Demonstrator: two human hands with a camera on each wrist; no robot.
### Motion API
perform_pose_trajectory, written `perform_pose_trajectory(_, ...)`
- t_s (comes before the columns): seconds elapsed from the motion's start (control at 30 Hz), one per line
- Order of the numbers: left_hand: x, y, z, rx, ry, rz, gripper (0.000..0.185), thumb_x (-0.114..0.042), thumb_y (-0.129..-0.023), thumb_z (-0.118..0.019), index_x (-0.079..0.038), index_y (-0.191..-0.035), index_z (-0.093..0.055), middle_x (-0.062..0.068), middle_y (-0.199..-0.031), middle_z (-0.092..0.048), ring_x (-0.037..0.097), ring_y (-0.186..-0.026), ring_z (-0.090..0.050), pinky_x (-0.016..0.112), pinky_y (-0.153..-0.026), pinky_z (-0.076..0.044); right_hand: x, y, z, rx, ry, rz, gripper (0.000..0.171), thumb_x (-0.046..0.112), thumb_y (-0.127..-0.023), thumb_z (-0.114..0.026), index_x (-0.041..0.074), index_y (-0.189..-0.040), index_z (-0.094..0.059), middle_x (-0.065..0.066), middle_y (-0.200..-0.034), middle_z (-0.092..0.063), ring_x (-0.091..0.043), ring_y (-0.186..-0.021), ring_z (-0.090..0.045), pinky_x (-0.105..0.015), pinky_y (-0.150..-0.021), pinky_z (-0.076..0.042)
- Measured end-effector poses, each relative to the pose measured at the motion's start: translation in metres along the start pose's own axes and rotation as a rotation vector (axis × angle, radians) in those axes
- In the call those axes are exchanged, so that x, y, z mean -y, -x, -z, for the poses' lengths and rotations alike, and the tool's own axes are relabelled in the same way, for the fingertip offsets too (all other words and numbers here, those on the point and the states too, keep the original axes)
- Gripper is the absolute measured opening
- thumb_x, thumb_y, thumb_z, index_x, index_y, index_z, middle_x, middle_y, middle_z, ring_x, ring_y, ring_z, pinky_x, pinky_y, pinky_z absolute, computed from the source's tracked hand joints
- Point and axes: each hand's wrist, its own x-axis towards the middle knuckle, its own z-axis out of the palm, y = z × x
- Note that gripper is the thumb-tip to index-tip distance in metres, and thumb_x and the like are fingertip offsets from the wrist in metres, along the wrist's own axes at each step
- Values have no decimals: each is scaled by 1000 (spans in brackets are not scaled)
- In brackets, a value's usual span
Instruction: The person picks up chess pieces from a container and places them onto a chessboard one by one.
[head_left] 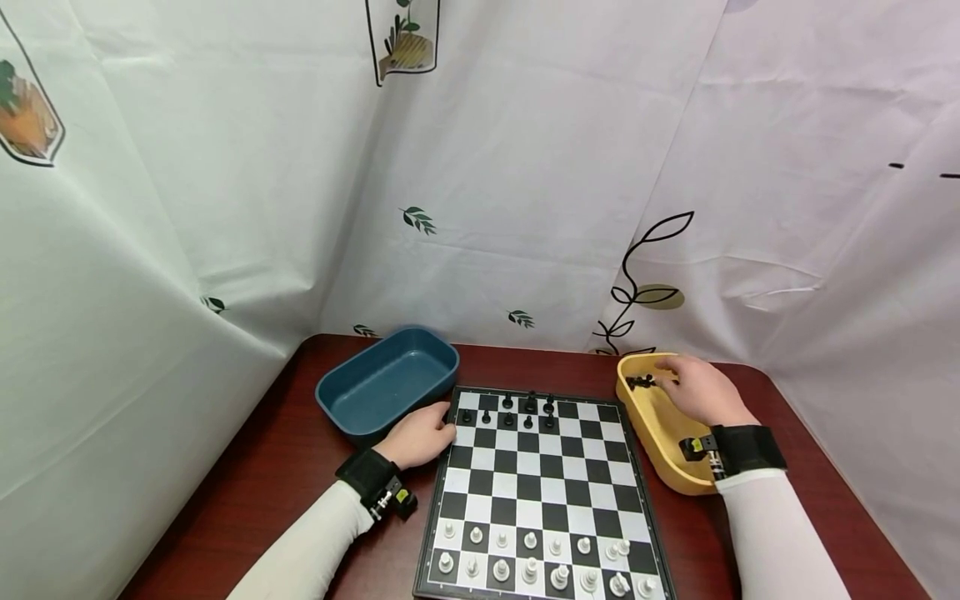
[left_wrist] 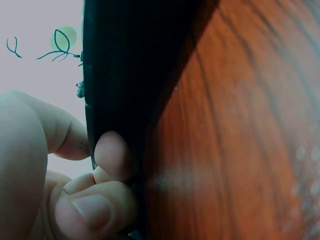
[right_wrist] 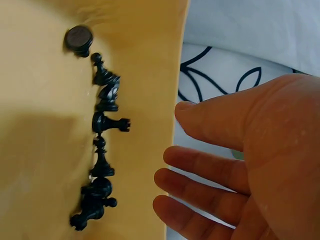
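My left hand (head_left: 416,435) grips the left edge of a black-and-white chessboard (head_left: 536,487); in the left wrist view its thumb and fingers (left_wrist: 112,155) close on the dark rim. My right hand (head_left: 701,390) hovers over a yellow container (head_left: 660,429) to the right of the board. In the right wrist view its fingers (right_wrist: 200,177) are spread and hold nothing. Several black chess pieces lie in a line in the container, among them a rook (right_wrist: 111,122) and a knight (right_wrist: 108,93). Black pieces (head_left: 530,404) stand on the board's far left, in two partial rows.
White chess pieces (head_left: 530,570) stand in two rows along the board's near side, two close together at the right. A blue container (head_left: 390,383) sits behind my left hand. The dark red tabletop (head_left: 255,508) meets a white printed cloth (head_left: 517,208) at the back and sides.
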Motion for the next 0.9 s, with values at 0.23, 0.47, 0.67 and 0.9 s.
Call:
perform_pose_trajectory(0.23,-1,1,0,3,-2,6,45,-23,-102,-59,-5,-143,-68,-7,-89,-67,12,-83,-62,40,-85,-53,-6,3,-4,24,5,7,36,12,-100,-78,-8,-130,-73,-33,-131,-70,-56,-126,-64,-69,-105,-49)
perform_pose_trajectory(0.47,0,0,0,3,-2,6,44,-23,-102,-59,-6,-142,-68,-7,-90,-67,12,-83,-62,39,-85,-53,-9,3,-8,49,20,-3,39,12,-100,-78,-9,-132,-71,-37,-136,-65,-59,-129,-61,-70,-106,-48)
perform_pose_trajectory(0.67,0,0,0,-2,-4,4,44,-23,-102,-59,-7,-141,-68,-7,-90,-67,12,-83,-62,39,-85,-53,-9,4,-9,68,29,-20,41,14,-101,-75,-10,-135,-70,-38,-142,-60,-60,-132,-58,-71,-108,-47)
perform_pose_trajectory(0.9,0,0,0,-1,-2,4,43,-23,-102,-59,-7,-140,-69,-7,-90,-68,12,-83,-62,39,-86,-53,-11,5,-11,92,40,-15,47,11,-98,-76,-13,-137,-67,-41,-144,-56,-60,-134,-56,-71,-110,-46)
